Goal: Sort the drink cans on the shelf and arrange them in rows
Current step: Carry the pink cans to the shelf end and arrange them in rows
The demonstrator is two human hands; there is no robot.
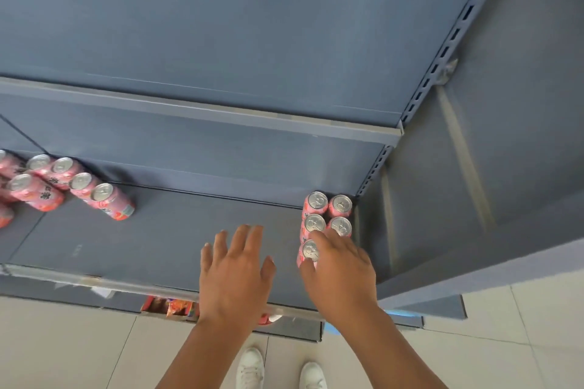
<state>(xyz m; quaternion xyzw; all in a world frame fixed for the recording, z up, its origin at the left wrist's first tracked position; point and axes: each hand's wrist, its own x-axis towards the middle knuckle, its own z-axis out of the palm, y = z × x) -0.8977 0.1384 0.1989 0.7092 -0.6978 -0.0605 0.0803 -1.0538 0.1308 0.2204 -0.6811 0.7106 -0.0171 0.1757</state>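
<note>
Fingers [240, 240] of the left hand [235, 271] were straight and spread apart, palm down, holding nothing; the hand hovered over the bare middle of the shelf [177, 240], just in from its front edge, with the forearm reaching up from below. The right hand [343, 275] reached in beside it, near the shelf's right end, also palm down. Its fingers [330, 241] lay loosely bent across the tops of the upright cans [317, 200], and its thumb sat against the near side of the front can [309, 251]. Whether it truly gripped a can or only rested on the tops could not be told, since the palm hid what was beneath it. Those pink cans stood in two tight rows running from the back right corner toward the front edge, touching one another. Well apart from them, at the left end of the shelf along its back edge, the loose cans [107, 199] sat in an uneven cluster, some leaning on others. An upper shelf [221, 41] hung above. Below the front edge, white shoes [249, 368] stood on the tiled floor [63, 350].
</note>
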